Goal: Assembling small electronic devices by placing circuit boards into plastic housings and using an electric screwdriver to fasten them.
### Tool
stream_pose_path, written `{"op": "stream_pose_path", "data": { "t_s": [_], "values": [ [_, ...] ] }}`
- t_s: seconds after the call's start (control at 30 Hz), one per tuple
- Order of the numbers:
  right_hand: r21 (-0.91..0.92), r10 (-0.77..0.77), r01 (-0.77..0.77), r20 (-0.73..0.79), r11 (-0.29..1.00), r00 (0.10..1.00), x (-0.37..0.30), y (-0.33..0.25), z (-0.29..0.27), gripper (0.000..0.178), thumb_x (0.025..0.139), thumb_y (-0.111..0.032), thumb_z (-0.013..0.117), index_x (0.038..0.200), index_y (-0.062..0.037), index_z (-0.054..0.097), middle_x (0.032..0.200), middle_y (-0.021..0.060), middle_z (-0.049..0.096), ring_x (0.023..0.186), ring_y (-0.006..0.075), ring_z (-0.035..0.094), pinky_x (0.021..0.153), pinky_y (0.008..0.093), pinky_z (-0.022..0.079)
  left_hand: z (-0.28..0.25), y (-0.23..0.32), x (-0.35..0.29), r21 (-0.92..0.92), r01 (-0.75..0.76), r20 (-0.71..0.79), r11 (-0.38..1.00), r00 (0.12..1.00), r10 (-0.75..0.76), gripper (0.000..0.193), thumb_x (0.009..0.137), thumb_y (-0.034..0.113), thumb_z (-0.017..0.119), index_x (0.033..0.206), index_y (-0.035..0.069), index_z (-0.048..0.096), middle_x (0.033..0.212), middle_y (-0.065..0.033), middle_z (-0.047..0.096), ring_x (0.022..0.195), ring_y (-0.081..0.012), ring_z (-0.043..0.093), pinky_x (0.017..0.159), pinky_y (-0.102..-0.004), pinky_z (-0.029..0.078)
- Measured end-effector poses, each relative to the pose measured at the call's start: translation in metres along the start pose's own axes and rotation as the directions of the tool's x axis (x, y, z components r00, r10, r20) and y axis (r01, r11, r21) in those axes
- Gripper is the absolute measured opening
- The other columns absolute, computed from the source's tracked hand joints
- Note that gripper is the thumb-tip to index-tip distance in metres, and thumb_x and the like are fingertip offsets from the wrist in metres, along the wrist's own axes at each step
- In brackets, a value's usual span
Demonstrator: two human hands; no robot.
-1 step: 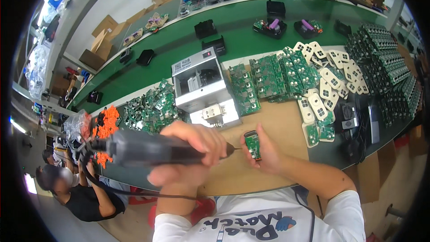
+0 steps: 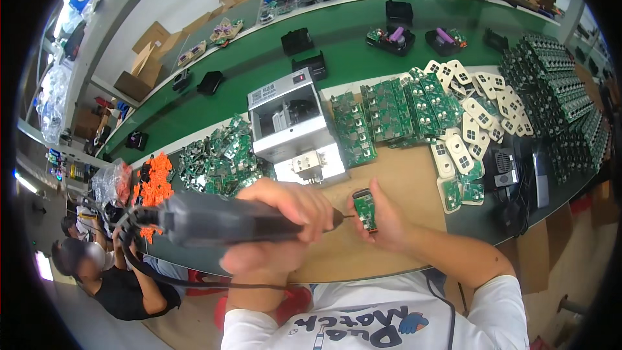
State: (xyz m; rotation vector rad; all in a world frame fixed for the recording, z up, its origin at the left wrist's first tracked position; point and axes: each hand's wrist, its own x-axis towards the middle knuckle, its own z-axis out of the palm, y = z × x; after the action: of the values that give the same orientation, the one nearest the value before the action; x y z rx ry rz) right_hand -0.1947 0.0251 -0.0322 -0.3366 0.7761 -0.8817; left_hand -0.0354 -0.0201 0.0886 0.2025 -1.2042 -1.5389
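A dark electric screwdriver (image 2: pixel 223 220) lies across my left hand (image 2: pixel 291 210), whose fingers are wrapped round its front end. Its thin bit points right and reaches the edge of a small green circuit board in a dark casing (image 2: pixel 366 210); whether it touches a screw, I cannot tell. My right hand (image 2: pixel 385 220) holds this board upright between thumb and fingers above the brown work mat (image 2: pixel 402 175). Just beyond my left hand stands a grey metal box-shaped machine (image 2: pixel 295 129) with a pale block on its front ledge.
Green circuit boards lie heaped (image 2: pixel 220 159) left of the machine and in rows (image 2: pixel 389 110) to its right. Cream plates (image 2: pixel 479 113) and stacked dark boards (image 2: pixel 551 97) fill the right. Orange parts (image 2: pixel 154 181) lie at left. A cable (image 2: pixel 194 279) trails from the screwdriver. Another person (image 2: pixel 116 279) sits at left.
My left hand and the screwdriver have shifted slightly right, bringing the bit closer to the circuit board. My right hand and the board have stayed in place.
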Motion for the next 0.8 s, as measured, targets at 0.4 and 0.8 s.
{"op": "stream_pose_path", "data": {
  "t_s": [0.4,0.8],
  "values": [
    [0.143,0.056,-0.058,0.018,0.988,0.998,0.003,0.001,0.0,0.062,0.095,-0.071,0.029,0.092,-0.0132,0.052,0.062,0.0013,0.047,0.051,0.0135,0.044,0.044,0.0276,0.031,-0.003,-0.037,-0.011,0.126,0.034,-0.001,0.991,0.999,-0.034,0.083,0.062,0.083,0.059,0.087,0.004,0.054,0.061,-0.0037,0.058,0.055,-0.0174,0.057,0.058,-0.0324,0.051],
    [0.231,0.089,-0.09,0.014,0.969,0.996,0.006,-0.002,-0.006,0.059,0.095,-0.069,0.033,0.09,-0.0134,0.051,0.063,0.001,0.044,0.051,0.0131,0.039,0.044,0.0269,0.027,-0.008,-0.057,-0.011,0.138,-0.059,0.007,0.989,0.998,0.059,0.071,0.065,0.076,0.066,0.085,0.009,0.055,0.06,0.0006,0.054,0.051,-0.016,0.054,0.057,-0.0342,0.049]
  ]
}}
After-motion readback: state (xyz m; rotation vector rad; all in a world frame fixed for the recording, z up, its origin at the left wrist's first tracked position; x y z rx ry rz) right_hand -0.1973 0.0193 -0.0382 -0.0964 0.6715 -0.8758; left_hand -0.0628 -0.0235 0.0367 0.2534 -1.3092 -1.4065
